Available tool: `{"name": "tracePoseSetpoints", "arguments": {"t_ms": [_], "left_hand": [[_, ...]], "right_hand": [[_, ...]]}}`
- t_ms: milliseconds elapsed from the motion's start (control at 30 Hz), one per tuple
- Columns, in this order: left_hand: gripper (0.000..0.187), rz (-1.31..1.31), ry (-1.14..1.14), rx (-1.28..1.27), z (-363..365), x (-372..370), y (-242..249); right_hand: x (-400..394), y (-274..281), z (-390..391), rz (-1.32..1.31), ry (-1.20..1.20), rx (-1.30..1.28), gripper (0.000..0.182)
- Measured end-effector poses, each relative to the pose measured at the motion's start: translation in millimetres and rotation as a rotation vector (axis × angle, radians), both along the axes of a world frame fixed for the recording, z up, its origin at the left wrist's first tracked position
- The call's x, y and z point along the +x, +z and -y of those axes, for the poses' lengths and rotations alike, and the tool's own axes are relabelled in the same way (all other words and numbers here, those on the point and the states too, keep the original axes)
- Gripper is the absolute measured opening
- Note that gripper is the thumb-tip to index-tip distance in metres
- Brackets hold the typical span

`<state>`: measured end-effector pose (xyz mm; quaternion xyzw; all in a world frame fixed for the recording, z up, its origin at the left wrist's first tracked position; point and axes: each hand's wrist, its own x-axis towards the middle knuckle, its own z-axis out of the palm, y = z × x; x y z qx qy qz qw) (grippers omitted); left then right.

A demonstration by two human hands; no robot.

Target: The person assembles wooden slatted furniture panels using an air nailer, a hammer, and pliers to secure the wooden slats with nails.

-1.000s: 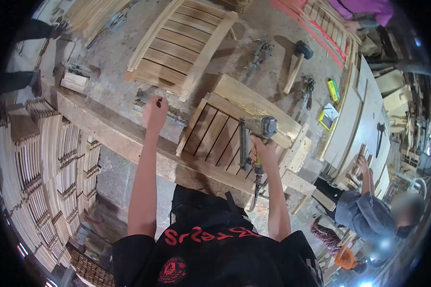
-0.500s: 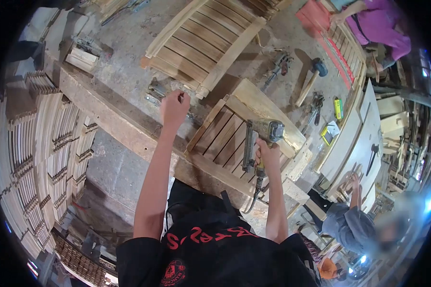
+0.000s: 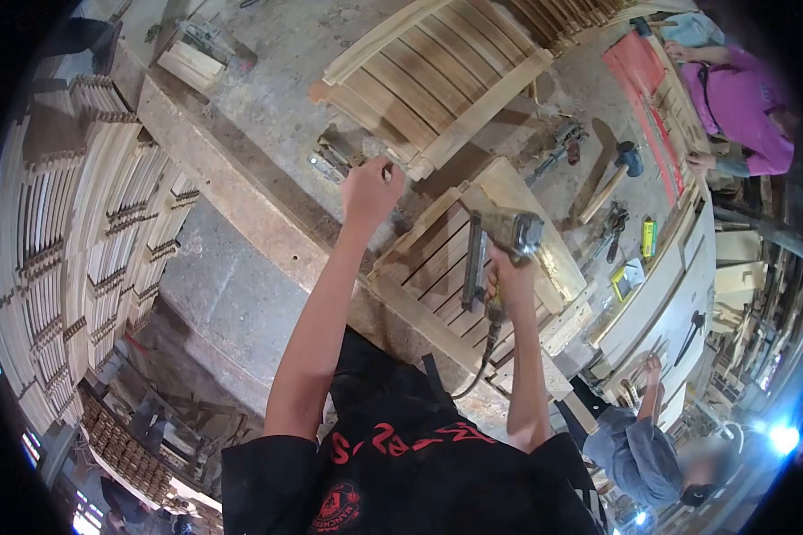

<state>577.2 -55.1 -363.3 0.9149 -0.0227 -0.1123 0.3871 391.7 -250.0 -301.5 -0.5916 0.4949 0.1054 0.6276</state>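
Observation:
My right hand is wrapped round the grip of a nail gun, with a hose running down from its handle. The nail gun is over a small slatted wooden panel and overlaps a thick wooden board lying along that panel's far side. My left hand is closed, fingers curled in, near the corner of a larger slatted panel. I cannot tell what, if anything, it holds. Just left of it, a metal tool lies on the worktop.
A hammer, pliers-like tools and a yellow-green box lie to the right. Stacked wooden slats stand at left. A person in pink works at upper right; another in grey at lower right.
The view has shifted, so the bench things sit further right. The nail gun has moved a little farther from me over the small panel. My left hand stays closed near the larger panel's corner.

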Motion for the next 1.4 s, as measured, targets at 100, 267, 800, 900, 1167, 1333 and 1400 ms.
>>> {"name": "tracePoseSetpoints", "arguments": {"t_ms": [100, 267, 800, 900, 1167, 1333, 1400], "left_hand": [[0.028, -0.021, -0.095, 0.08, -1, 1, 7], [0.026, 0.077, -0.056, -0.123, -4, 0, -1], [0.023, 0.02, 0.023, -0.258, -2, 1, -7], [0.022, 0.01, 0.03, -0.241, -1, -1, -5], [0.026, 0.015, 0.055, -0.289, -1, 0, -18], [0.026, 0.016, 0.047, -0.229, -2, 1, -15], [0.025, 0.044, 0.036, -0.208, -2, 2, -11]], "right_hand": [[-37, 11, -25, -0.141, 0.271, -0.093, 0.02], [-80, 10, -97, -0.061, 0.991, -0.391, 0.051], [-83, 2, -135, 0.018, 0.986, -0.426, 0.059], [-93, -5, -136, 0.077, 0.947, -0.478, 0.06], [-147, 16, -108, -0.212, 0.908, -0.339, 0.065], [-157, 15, -106, -0.235, 0.857, -0.351, 0.066], [-151, 21, -105, -0.305, 0.838, -0.273, 0.065]]}}
